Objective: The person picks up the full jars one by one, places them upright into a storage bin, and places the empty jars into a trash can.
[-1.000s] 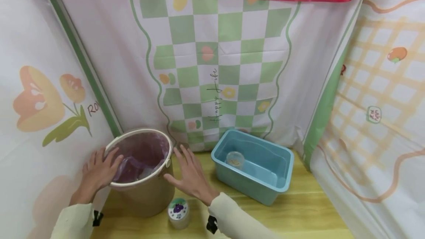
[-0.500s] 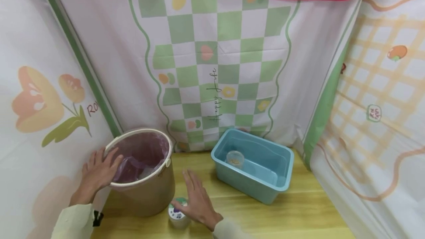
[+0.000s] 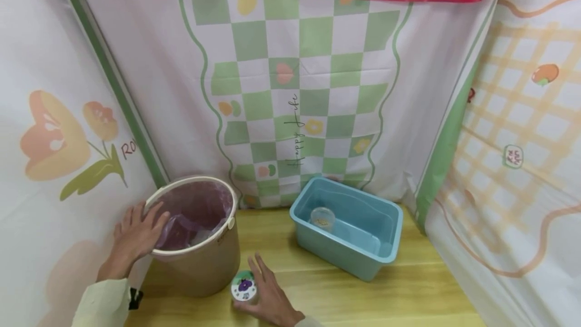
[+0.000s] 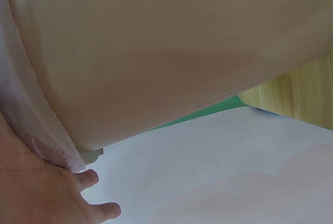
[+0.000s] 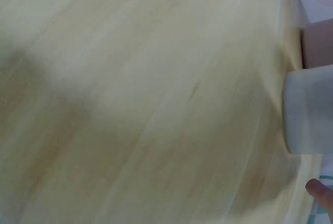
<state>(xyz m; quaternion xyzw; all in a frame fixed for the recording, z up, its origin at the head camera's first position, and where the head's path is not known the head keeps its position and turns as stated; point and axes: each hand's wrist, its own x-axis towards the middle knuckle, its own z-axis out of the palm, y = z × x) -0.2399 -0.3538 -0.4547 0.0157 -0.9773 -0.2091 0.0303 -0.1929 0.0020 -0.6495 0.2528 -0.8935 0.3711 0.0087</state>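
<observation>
A beige bucket [image 3: 204,274] with a cream rim and a purple plastic bag [image 3: 190,231] lining it stands at the left. My left hand [image 3: 136,235] rests on its left rim, fingers spread; the left wrist view shows the bag's edge folded over the rim beside the palm [image 4: 31,187]. Right of the bucket stands a small round tub [image 3: 244,286], its white lid printed in purple and green. My right hand [image 3: 272,302] is at the tub's right side, thumb in front and fingers behind. In the right wrist view a fingertip [image 5: 317,187] appears apart from the pale tub [image 5: 312,112].
A blue rectangular basin [image 3: 336,254] stands to the right on the yellow wood-grain table [image 3: 408,291]. A small clear round container [image 3: 322,218] with bits inside sits in the basin's left end. Printed cloth curtains [image 3: 295,90] enclose the back and sides.
My right hand has moved from beside the bucket's rim down toward the front, to the small tub. My left hand has stayed on the bucket rim.
</observation>
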